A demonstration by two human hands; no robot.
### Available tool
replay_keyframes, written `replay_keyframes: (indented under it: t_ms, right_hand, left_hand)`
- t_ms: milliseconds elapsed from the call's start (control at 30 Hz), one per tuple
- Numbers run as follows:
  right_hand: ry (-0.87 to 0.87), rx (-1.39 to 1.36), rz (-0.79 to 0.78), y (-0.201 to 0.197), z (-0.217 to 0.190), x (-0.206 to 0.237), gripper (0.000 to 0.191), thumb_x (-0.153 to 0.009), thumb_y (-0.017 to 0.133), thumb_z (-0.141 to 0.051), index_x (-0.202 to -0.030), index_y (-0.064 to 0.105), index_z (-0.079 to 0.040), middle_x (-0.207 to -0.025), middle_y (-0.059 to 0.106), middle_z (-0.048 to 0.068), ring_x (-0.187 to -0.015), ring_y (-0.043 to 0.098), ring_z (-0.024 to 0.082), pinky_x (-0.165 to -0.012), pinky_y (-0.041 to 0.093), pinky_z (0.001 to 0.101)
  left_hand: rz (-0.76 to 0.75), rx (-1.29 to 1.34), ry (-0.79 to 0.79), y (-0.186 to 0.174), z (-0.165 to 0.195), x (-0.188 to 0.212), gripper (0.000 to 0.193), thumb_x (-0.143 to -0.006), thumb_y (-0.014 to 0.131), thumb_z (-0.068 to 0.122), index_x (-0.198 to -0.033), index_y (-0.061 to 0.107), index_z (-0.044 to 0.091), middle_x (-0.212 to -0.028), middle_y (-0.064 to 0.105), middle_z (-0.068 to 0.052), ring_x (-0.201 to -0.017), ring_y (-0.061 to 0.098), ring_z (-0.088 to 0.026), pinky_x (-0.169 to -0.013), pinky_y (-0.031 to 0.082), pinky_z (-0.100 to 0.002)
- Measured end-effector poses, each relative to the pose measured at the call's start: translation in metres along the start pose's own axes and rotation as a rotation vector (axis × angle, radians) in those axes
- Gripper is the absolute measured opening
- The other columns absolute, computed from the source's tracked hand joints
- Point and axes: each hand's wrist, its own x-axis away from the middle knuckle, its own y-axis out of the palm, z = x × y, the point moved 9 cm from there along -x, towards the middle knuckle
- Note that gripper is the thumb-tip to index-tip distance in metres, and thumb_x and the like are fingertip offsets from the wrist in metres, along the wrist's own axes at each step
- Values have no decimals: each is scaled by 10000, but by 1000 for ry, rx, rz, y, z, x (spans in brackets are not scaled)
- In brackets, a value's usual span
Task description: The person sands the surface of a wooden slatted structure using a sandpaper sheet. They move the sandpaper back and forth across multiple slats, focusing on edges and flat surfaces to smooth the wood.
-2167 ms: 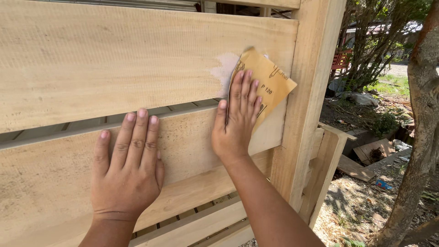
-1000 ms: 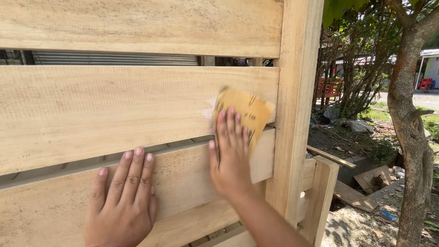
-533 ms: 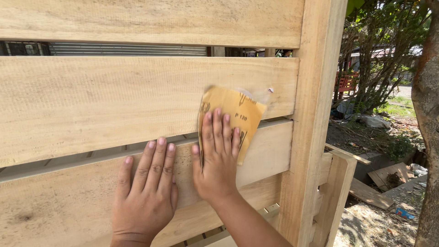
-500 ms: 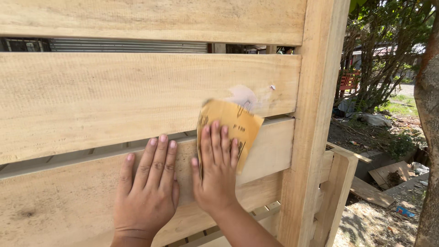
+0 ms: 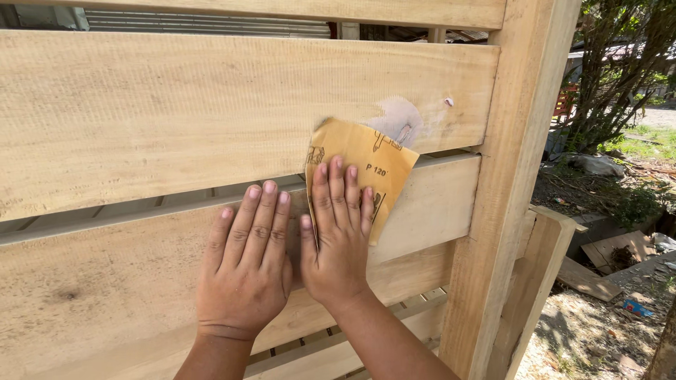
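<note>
A tan sheet of sandpaper (image 5: 366, 158) lies flat against a pale wooden fence, across the gap between two horizontal boards. My right hand (image 5: 338, 236) presses on the sheet's lower part, fingers together and pointing up. My left hand (image 5: 246, 264) rests flat on the lower board (image 5: 105, 281) right beside it, thumbs nearly touching, holding nothing. A whitish filler patch (image 5: 401, 118) shows on the upper board (image 5: 176, 112) just above the sheet.
A thick upright post (image 5: 507, 183) bounds the boards on the right, with a lower wooden frame (image 5: 546, 246) behind it. Beyond lie bare ground, scrap boards (image 5: 605, 257) and trees (image 5: 620, 63). Corrugated metal (image 5: 211, 21) shows above the top board.
My right hand has slid the sandpaper down and left from beside the post, uncovering the whitish patch. My left hand has moved right until it lies next to my right hand.
</note>
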Motion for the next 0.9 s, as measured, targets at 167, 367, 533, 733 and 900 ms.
replay_keyframes:
  t_ms: [167, 367, 533, 733, 900]
  right_hand:
    - [-58, -14, -179, 12, -28, 81, 619, -1040, 441, -248, -1598, 304, -17, -1696, 220, 216, -1590, 110, 400, -1244, 4, 575]
    - [44, -160, -283, 21, -36, 108, 585, -1051, 450, -190, -1598, 329, -18, -1701, 219, 216, -1585, 100, 429, -1239, 42, 584]
    - [115, -343, -494, 13, -21, 104, 595, -1011, 486, -152, -1577, 334, -48, -1690, 245, 160, -1571, 112, 404, -1242, 97, 541]
    - [138, -460, -544, 8, -13, 100, 510, -1061, 449, -171, -1569, 422, -131, -1698, 251, 109, -1583, 108, 325, -1253, 83, 478]
    - [722, -801, -565, 6, 27, 135, 422, -1103, 514, -237, -1469, 614, -53, -1381, 553, 311, -1319, 402, 517, -1074, 345, 574]
  left_hand:
    - [24, 90, 31, -2, 1, 4, 530, -1007, 467, 245, -1505, 526, 72, -1575, 491, -89, -1480, 410, -229, -1240, 292, -451]
    - [101, 341, -13, -22, -5, 4, 484, -961, 550, 113, -1440, 562, 48, -1529, 529, -113, -1471, 439, -295, -1230, 333, -484]
    - [24, 656, -83, -43, 29, 50, 535, -888, 515, -97, -1405, 598, 8, -1514, 565, -172, -1418, 547, -322, -1152, 487, -430]
    - [79, 1469, -1312, 35, 6, 161, 465, -908, 575, 72, -1355, 564, -57, -1290, 619, -219, -1150, 676, -353, -955, 579, -473]
    - [-450, 1726, -1749, 62, 41, 187, 652, -950, 490, 519, -1428, 528, 77, -1312, 633, -135, -1226, 611, -229, -1037, 457, -427]
